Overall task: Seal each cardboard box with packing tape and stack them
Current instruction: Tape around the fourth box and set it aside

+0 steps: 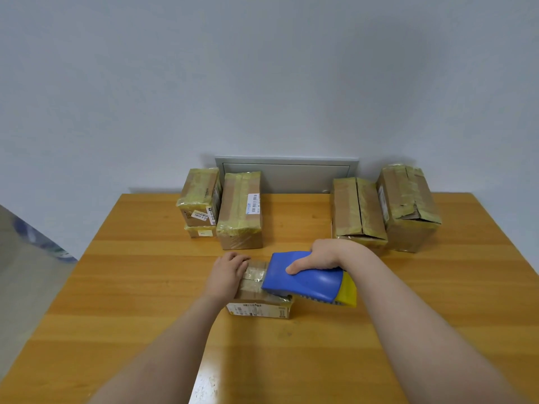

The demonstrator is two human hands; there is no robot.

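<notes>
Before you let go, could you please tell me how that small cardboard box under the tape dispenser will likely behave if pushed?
The small cardboard box sits low and flat-sided, so it would probably slide rather than tip or roll. The left hand braces it under the tape dispenser, suggesting it is light enough to skid on the wooden table.

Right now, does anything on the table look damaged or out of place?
Yes: the far-right box at the back has ragged tape and a torn, caved-in top flap at its near edge.
</notes>
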